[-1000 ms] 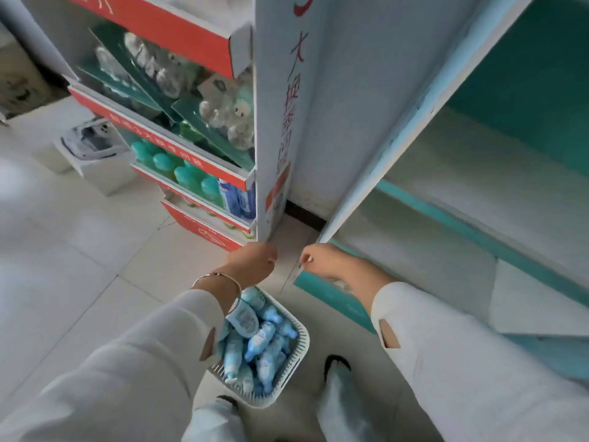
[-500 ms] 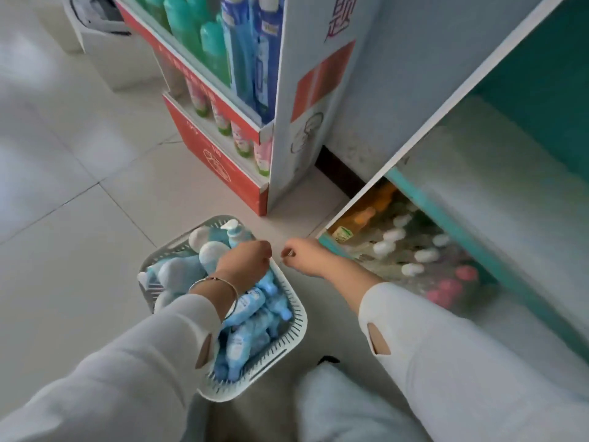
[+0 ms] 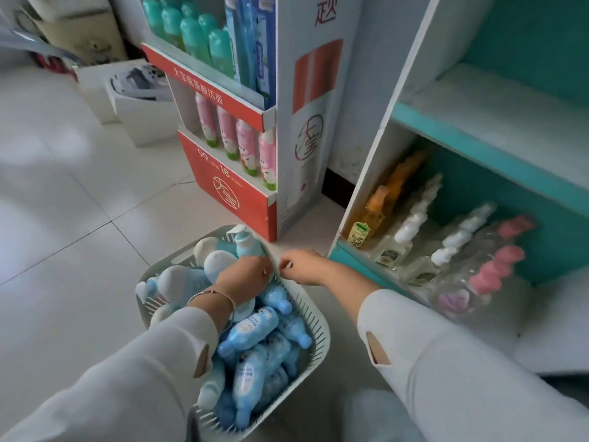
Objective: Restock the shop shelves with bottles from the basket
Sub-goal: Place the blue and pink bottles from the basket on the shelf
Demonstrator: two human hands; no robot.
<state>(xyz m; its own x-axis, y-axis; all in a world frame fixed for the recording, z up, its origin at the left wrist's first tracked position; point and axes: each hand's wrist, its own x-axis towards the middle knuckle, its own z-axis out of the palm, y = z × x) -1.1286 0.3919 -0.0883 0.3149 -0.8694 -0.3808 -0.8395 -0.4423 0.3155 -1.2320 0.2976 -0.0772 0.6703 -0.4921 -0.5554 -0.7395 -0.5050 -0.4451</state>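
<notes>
A pale slotted basket (image 3: 314, 317) stands on the tiled floor, full of several light blue bottles (image 3: 251, 330) with white or blue caps. My left hand (image 3: 245, 277), a bangle on its wrist, reaches into the basket's far end with its fingers curled down among the bottles. What those fingers hold is hidden. My right hand (image 3: 299, 266) hovers at the basket's far rim with fingers curled and thumb against forefinger, and I see nothing in it. To the right is the teal shelf unit (image 3: 478, 148), whose bottom shelf holds orange, clear and pink-capped bottles (image 3: 446, 247).
A red and white cardboard display stand (image 3: 229, 183) with pink, green and blue products stands just beyond the basket. White boxes (image 3: 140, 100) sit on the floor at the back left. The teal unit's upper shelf (image 3: 497, 100) is bare. My knees are below the basket.
The view has dropped from the upper shelves to floor level, bringing the basket and bottom shelf into sight. Both hands have come down to the basket's far rim, the left now among the bottles.
</notes>
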